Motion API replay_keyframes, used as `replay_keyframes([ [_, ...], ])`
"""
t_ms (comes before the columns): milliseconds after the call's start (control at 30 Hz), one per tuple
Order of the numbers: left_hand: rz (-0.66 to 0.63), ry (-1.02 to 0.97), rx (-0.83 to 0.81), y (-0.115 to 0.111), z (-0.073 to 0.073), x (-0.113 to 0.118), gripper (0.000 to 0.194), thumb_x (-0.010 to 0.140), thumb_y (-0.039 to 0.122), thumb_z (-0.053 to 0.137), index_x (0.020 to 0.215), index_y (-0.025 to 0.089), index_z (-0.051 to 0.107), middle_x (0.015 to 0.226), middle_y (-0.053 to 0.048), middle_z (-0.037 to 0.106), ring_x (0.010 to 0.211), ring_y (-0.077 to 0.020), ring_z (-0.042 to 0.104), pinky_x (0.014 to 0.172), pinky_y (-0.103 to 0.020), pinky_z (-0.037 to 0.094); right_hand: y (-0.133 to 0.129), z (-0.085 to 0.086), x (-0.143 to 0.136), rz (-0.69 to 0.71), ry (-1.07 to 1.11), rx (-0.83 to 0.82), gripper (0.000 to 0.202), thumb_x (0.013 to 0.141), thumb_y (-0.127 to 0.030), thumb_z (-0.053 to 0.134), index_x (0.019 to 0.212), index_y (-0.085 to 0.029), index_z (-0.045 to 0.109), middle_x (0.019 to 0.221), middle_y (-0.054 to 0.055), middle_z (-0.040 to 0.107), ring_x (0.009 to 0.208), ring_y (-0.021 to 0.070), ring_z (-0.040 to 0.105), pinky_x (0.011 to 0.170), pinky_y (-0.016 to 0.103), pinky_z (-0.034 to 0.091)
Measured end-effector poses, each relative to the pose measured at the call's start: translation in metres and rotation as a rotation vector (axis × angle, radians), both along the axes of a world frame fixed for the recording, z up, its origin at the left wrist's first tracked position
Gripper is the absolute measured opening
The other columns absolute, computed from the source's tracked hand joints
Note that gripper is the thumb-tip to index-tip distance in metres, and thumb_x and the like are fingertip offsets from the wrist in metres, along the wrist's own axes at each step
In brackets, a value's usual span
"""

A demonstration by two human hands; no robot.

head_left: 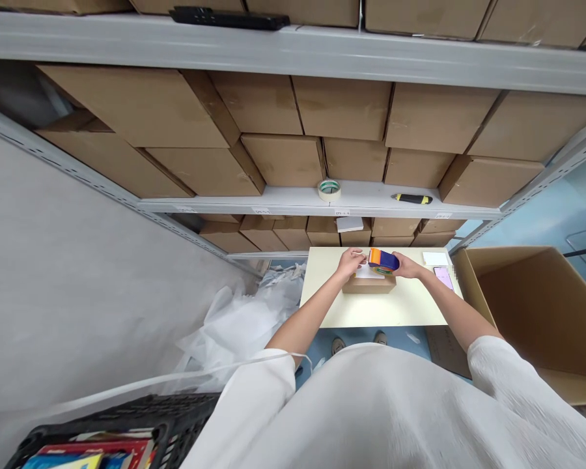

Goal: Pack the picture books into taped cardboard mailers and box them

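Observation:
My right hand (pixel 407 266) grips a blue and orange tape dispenser (pixel 385 260) from its right side, holding it over a small cardboard box (pixel 368 285). On top of the box lies a piece of white paper (pixel 370 272). To the left of the dispenser, my left hand (pixel 351 262) is closed at the box's left end, its fingertips together close to the dispenser's front. What those fingertips pinch is too small to make out. The box rests on a cream tabletop (pixel 325 286).
A phone (pixel 443 277) and a white pad (pixel 435 258) lie on the table's right. Beside it stands a large open carton (pixel 542 312). Boxes fill the shelves ahead; a tape roll (pixel 329 189) and a utility knife (pixel 413 198) lie on one shelf (pixel 293 195). White wrapping (pixel 254 319) is heaped left.

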State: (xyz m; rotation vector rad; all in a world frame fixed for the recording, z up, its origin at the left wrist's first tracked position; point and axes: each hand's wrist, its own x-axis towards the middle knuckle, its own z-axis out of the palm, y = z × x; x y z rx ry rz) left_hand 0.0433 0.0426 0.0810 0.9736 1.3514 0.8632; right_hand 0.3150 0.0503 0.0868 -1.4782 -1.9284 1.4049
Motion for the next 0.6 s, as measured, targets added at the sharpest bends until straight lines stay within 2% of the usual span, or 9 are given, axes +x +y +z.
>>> replay_keyframes([
  [167, 0.025, -0.033, -0.071, 0.003, 0.01, 0.009, 0.044, 0.077, 0.033, 0.094, 0.105, 0.02, 0.064, 0.093, -0.008, 0.078, 0.085, -0.0217, 0.078, 0.077, -0.033, 0.06, 0.0, -0.004, 0.004, 0.033, 0.016, 0.005, 0.048, 0.059, -0.028, 0.079, 0.1, -0.024, 0.054, 0.097, 0.0, 0.067, 0.088, 0.0212, 0.061, 0.076, 0.031, 0.052],
  [300, 0.054, -0.009, -0.073, 0.002, 0.012, 0.011, 0.045, 0.073, 0.019, 0.092, 0.105, 0.021, 0.061, 0.081, -0.002, 0.074, 0.077, -0.0184, 0.074, 0.073, -0.031, 0.058, 0.001, -0.003, 0.005, 0.065, -0.047, 0.01, 0.05, 0.061, -0.032, 0.08, 0.102, -0.025, 0.053, 0.095, -0.002, 0.066, 0.088, 0.0207, 0.062, 0.074, 0.029, 0.051],
  [500, 0.172, 0.205, 0.032, -0.004, 0.005, -0.002, 0.055, 0.074, 0.009, 0.083, 0.113, 0.027, 0.048, 0.077, 0.007, 0.068, 0.073, -0.0149, 0.068, 0.075, -0.028, 0.051, 0.003, 0.018, -0.011, 0.158, -0.314, 0.088, 0.051, 0.062, -0.03, 0.084, 0.103, -0.026, 0.054, 0.096, 0.0, 0.069, 0.082, 0.0208, 0.063, 0.068, 0.027, 0.048],
  [600, 0.209, 0.223, 0.03, -0.004, -0.003, -0.007, 0.054, 0.078, 0.009, 0.08, 0.112, 0.028, 0.042, 0.078, 0.009, 0.064, 0.072, -0.0126, 0.064, 0.075, -0.027, 0.049, 0.005, 0.029, -0.02, 0.213, -0.46, 0.149, 0.05, 0.064, -0.032, 0.085, 0.104, -0.026, 0.056, 0.096, 0.002, 0.069, 0.08, 0.021, 0.063, 0.065, 0.027, 0.045],
])
